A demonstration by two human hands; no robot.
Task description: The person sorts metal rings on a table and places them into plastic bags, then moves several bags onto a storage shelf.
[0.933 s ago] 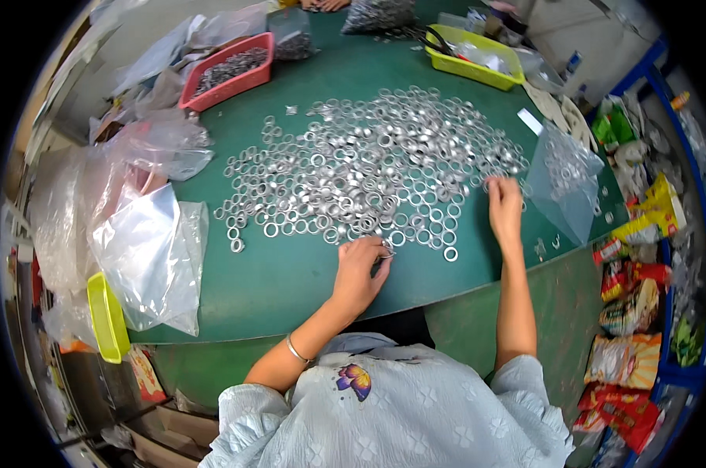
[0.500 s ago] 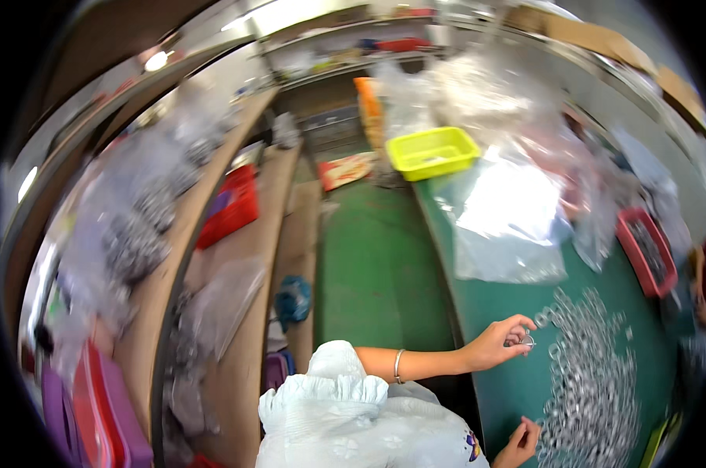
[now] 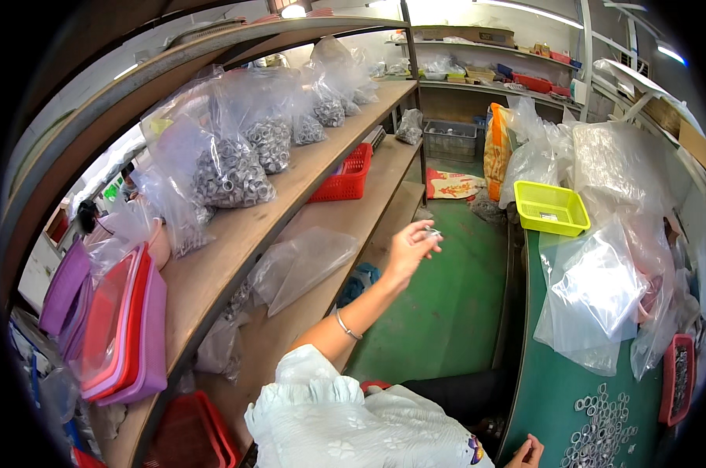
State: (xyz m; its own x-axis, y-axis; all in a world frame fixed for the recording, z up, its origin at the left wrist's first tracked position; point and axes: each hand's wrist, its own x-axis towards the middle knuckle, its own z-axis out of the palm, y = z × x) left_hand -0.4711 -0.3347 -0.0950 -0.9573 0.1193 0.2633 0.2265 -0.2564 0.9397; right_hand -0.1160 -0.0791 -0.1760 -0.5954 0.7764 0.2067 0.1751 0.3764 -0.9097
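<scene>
Left of the desk (image 3: 552,409), the left hand (image 3: 412,249) is pinching a small metal piece (image 3: 433,232), best gripped steadily, while the right hand (image 3: 529,453) is lying at the desk's edge, its fingers' hold unclear.

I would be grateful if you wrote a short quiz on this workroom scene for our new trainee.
1. True or false: the left hand is holding a small metal piece.

2. Multiple choice: what colour is the plastic basket at the aisle-side edge of the green tabletop?
A) purple
B) yellow
C) blue

3. Fill in the blank: the clear plastic bags standing on the wooden shelf contain many grey ____.

Key: 1. True. 2. B. 3. Rings.
</scene>
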